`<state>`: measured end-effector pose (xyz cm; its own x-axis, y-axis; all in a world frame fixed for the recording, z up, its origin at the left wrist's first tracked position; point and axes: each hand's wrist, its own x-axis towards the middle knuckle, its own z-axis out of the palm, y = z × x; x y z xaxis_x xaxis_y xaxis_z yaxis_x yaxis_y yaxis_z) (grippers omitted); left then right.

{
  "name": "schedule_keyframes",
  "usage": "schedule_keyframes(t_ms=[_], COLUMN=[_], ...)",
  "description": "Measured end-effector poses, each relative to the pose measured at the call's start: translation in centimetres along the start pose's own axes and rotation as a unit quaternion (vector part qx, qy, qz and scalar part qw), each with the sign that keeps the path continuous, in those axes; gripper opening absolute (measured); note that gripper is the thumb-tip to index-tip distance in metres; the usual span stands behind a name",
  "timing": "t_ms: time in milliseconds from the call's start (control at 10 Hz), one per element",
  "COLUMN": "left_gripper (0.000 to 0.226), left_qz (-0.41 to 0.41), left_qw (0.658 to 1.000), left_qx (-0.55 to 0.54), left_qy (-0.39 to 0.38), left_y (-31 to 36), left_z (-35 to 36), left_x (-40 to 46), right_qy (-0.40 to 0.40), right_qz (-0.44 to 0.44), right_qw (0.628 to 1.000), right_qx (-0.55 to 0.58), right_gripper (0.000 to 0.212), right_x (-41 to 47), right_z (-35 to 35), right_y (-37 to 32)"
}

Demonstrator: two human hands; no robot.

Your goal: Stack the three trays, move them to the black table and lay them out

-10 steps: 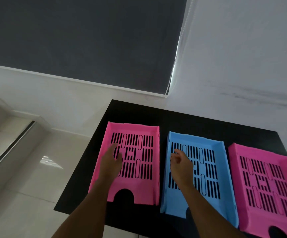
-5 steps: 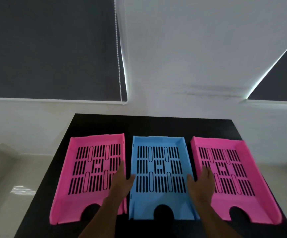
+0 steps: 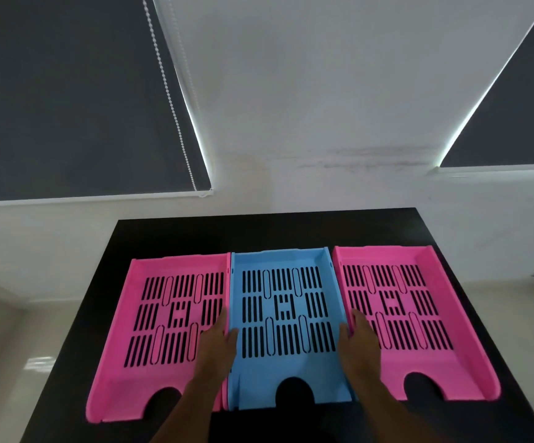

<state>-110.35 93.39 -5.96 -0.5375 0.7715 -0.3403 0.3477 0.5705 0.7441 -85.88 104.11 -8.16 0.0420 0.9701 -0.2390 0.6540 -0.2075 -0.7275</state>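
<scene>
Three trays lie side by side on the black tabletop (image 3: pixel 169 238), lower frame: left pink tray (image 3: pixel 131 372), blue tray (image 3: pixel 286 369) centre, right pink tray (image 3: pixel 470 369). Left hand (image 3: pixel 217 342) and right hand (image 3: pixel 358 338) clasp the blue tray's side walls.

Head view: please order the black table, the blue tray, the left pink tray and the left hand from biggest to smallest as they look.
1. black table
2. left pink tray and blue tray: they look alike in size and build, so I do not rank them.
3. left hand
</scene>
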Motion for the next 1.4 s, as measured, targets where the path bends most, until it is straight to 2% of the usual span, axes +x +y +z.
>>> schedule_keyframes(t_ms=[300, 700, 1000, 1100, 1300, 1400], left_gripper=[0.060, 0.061, 0.065, 0.068, 0.064, 0.061], left_qz=[0.000, 0.025, 0.004, 0.033, 0.151, 0.246], left_qw=[1.000, 0.998, 0.999, 0.997, 0.978, 0.953], left_qx=[0.015, 0.048, 0.049, 0.075, 0.141, 0.176], left_qy=[0.006, 0.008, -0.008, -0.012, 0.025, -0.022], left_y=[0.5, 2.3, 2.8, 2.1, 1.8, 1.7], left_z=[0.3, 0.2, 0.2, 0.8, 1.8, 3.4], left_x=[1.4, 4.4, 4.8, 4.3, 1.5, -0.4], right_qy=[0.008, -0.008, -0.026, -0.021, 0.031, 0.075], right_qz=[-0.011, -0.004, -0.008, -0.009, -0.036, -0.065], right_qw=[1.000, 1.000, 0.999, 0.999, 0.998, 0.994], right_qx=[0.017, 0.020, 0.032, 0.037, 0.044, 0.049], right_gripper=[0.010, 0.014, 0.016, 0.017, 0.042, 0.036], right_x=[1.2, 4.2, 4.3, 4.1, 1.6, 0.8], right_z=[-0.2, 0.4, -0.2, -0.2, -2.7, -5.0], right_y=[-0.3, -2.1, -2.5, -2.4, -4.4, -5.3])
